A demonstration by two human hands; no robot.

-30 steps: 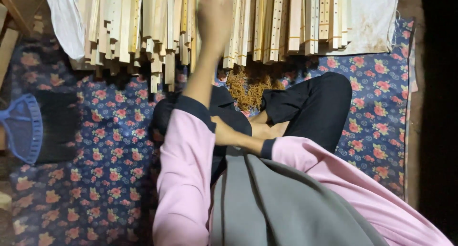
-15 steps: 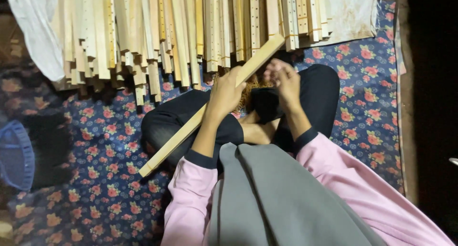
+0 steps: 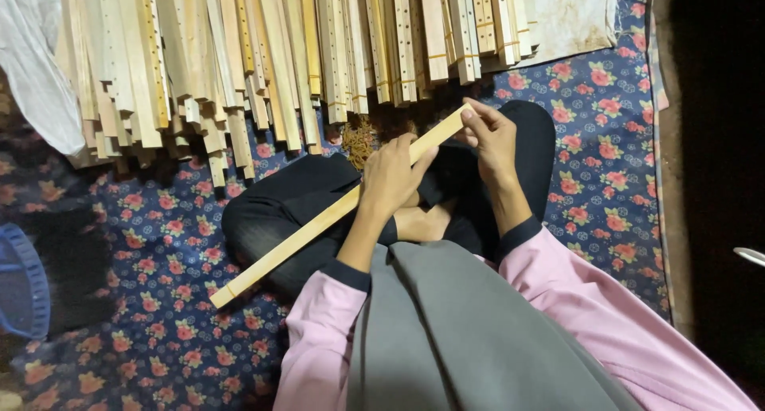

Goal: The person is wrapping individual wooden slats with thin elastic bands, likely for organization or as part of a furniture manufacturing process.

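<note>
Slat [image 3: 319, 228] lies slantwise over my lap, my left hand [image 3: 392, 176] closed round its middle, my right hand [image 3: 490, 136] pinching its far end. Its near-left end hangs unsupported above the mat [image 3: 159, 299]. If my pinch slackens, I judge it could tip down onto the stack [image 3: 279, 52].

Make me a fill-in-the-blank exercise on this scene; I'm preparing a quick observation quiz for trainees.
1. Both hands hold one long pale wooden ____, which lies slanted across the lap.
2. The right hand pinches its upper end, while the ____ hand grips it near the middle.
3. The person sits on a dark blue mat printed with ____.
4. More pale wooden slats lie in a pile at the ____ of the picture.

Missing words: slat; left; flowers; top
</note>
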